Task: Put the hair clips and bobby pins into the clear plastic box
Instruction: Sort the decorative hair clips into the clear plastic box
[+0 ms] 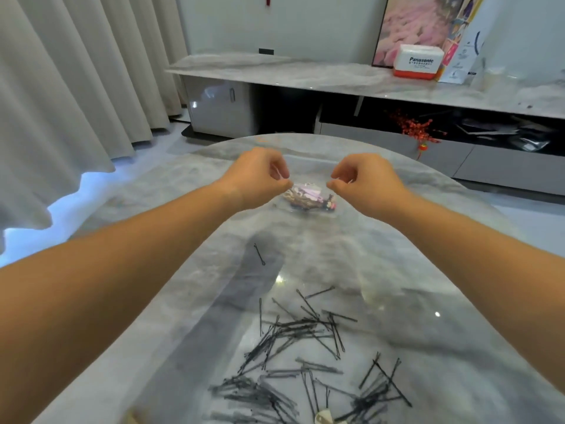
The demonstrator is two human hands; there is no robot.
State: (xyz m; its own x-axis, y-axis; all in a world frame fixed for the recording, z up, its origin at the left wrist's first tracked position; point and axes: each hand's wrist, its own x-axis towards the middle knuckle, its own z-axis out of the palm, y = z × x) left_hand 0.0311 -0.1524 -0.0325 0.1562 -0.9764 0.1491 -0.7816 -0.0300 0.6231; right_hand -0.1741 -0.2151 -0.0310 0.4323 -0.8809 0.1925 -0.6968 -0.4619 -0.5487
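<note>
A clear plastic box [282, 206], hard to make out, stands at the far middle of the marble table [428, 301]. Inside lie pink, brown and dark hair clips [307, 197]. My left hand [256, 175] and my right hand [363, 179] hover over the box's left and right sides, each with thumb and fingertips pinched together. I see nothing between the fingertips. Several black bobby pins [293, 332] are scattered on the near part of the table, and one lone pin [259, 254] lies further out. A beige clip [322, 418] shows at the bottom edge.
Behind the table runs a long marble-topped cabinet [275, 71] with a white and orange tissue box [418, 61] and a framed pink picture [412, 22]. Curtains [61, 87] hang at the left. Red decorative sprigs [415, 127] sit beyond the table's far right rim.
</note>
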